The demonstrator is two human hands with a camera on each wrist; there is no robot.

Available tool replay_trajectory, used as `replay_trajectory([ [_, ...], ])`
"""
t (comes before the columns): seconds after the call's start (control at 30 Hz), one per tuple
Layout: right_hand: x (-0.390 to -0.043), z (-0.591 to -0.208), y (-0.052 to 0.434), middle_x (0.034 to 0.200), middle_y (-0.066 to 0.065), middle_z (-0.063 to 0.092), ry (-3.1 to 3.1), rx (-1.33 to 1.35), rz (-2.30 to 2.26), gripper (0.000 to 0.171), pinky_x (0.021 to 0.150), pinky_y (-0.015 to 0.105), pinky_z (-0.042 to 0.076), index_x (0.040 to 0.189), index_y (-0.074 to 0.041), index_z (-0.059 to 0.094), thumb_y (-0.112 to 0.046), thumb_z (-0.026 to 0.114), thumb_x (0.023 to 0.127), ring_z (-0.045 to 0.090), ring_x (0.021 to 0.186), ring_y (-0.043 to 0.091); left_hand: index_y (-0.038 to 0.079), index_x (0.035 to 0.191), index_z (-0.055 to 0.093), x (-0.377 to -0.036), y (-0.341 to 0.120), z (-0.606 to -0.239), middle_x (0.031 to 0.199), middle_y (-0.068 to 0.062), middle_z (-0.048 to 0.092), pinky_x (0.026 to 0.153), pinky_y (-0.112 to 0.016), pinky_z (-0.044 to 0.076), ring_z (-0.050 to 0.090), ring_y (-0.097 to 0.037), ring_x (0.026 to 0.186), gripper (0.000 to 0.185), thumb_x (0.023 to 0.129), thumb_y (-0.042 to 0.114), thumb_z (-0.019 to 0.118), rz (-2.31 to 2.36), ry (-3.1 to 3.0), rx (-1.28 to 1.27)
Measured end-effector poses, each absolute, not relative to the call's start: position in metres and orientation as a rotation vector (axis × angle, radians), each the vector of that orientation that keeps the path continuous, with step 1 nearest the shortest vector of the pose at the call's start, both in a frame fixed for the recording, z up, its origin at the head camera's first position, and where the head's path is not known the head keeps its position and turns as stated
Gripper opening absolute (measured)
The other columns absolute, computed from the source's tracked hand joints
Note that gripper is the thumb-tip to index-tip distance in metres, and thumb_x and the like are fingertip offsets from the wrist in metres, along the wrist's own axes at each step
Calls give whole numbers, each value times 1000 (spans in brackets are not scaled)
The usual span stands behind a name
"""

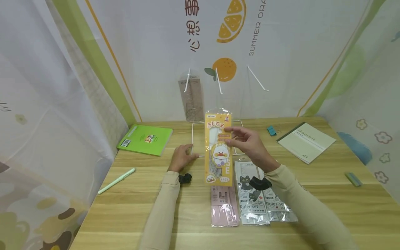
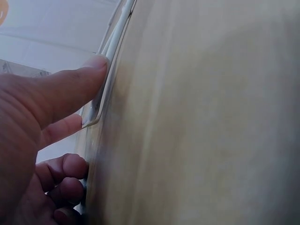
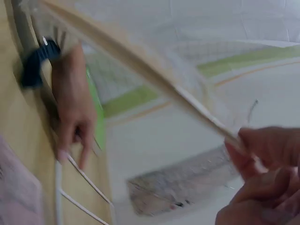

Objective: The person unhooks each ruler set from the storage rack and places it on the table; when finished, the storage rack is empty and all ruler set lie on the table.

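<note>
While the right hand (image 1: 250, 146) pinches the duck packet (image 1: 218, 149), left fingertips (image 2: 93, 65) press the wire rack (image 1: 193, 139) — partly hidden.

The yellow pack (image 1: 218, 149) reads "DUCK" along its top, with a single "E" lower down and "4PCS" near its bottom edge. On the cat pack (image 1: 251, 194) lying on the desk, "Ruler-set" stands near the lower end, with "20" just above it; the pack beside it (image 1: 278, 205) shows "Ruler-se", the rest cut off. The pink pack (image 1: 224, 205) carries "PCS". The notebook (image 1: 305, 141) bears "Qambit". On the backdrop (image 1: 281, 52), "SUMMER ORA" runs upward beside the orange slice, and the Chinese characters "心想事" stand to the slice's left. The green book (image 1: 145, 139) has a barcode, its print too small to read.
</note>
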State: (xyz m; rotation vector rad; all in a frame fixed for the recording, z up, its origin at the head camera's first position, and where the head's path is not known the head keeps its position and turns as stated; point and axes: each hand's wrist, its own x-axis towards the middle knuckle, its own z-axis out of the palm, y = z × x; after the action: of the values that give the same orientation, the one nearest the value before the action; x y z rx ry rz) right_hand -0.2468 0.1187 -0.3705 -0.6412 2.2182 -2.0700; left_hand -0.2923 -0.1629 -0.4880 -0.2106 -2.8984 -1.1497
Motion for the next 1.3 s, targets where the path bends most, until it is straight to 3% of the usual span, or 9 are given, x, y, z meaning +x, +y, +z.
replay_trajectory([
  [0.2, -231, -406, 104, 75, -3, 59, 2101, -341, -1891, 46, 45, 18, 27, 132, 0, 61, -6, 74, 88, 33, 48, 3, 4, 139, 59, -293, -163, -488, 127, -22, 63, 102, -54, 45, 55, -39, 117, 60, 89, 33, 76, -1152, -2901, -220],
  [0.4, -219, -441, 83, 67, -3, 60, 2105, -269, -1725, 42, 46, 18, 32, 125, 3, 65, -3, 75, 85, 44, 52, 5, 4, 137, 61, -295, -164, -490, 127, -22, 63, 102, -53, 45, 56, -39, 116, 56, 90, 28, 76, -1134, -2895, -218],
  [0.67, -213, -465, 57, 59, -4, 57, 2106, -239, -1666, 39, 41, 17, 30, 115, 5, 69, 3, 76, 76, 34, 41, 2, 3, 136, 61, -294, -163, -489, 122, -22, 64, 98, -52, 47, 58, -37, 112, 59, 88, 33, 77, -1149, -2886, -223],
  [0.87, -216, -469, 47, 63, -1, 58, 2234, -242, -1577, 35, 44, 18, 33, 110, 0, 72, 1, 78, 75, 42, 48, 5, 3, 137, 61, -294, -163, -488, 119, -21, 64, 97, -51, 48, 58, -36, 109, 59, 88, 33, 77, -1142, -2890, -209],
  [1.07, -218, -470, 44, 66, 2, 59, 2378, -320, -1440, 32, 47, 20, 38, 106, -2, 74, -1, 79, 74, 49, 53, 8, 3, 138, 60, -295, -163, -488, 123, -22, 64, 100, -52, 47, 58, -38, 114, 60, 89, 33, 77, -1141, -2903, -217],
  [1.3, -219, -467, 42, 65, 0, 58, 2501, -454, -1314, 28, 49, 21, 39, 104, -2, 74, -4, 80, 76, 50, 55, 9, 0, 138, 58, -297, -165, -483, 140, -22, 58, 110, -53, 41, 52, -42, 131, 58, 90, 29, 76, -1156, -2946, -265],
])
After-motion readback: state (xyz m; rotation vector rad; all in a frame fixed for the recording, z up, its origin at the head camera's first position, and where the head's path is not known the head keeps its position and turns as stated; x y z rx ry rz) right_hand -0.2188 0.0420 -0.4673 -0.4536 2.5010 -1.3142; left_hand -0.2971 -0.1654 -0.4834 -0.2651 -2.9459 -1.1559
